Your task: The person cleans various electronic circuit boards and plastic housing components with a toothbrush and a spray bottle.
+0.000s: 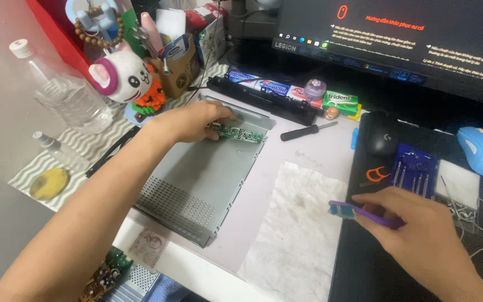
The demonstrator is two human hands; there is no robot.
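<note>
My left hand (188, 122) pinches the circuit board (237, 133), my right (420, 235) grips a toothbrush (359, 213); hard scrubbing could snap components.

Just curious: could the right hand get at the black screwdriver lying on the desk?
Probably yes. The screwdriver lies in the open with bare desk around it, but the right hand already holds a purple toothbrush, so its grip is taken.

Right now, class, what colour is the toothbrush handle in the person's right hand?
Purple; the toothbrush has a teal-bristled head, seen in the head view.
</note>
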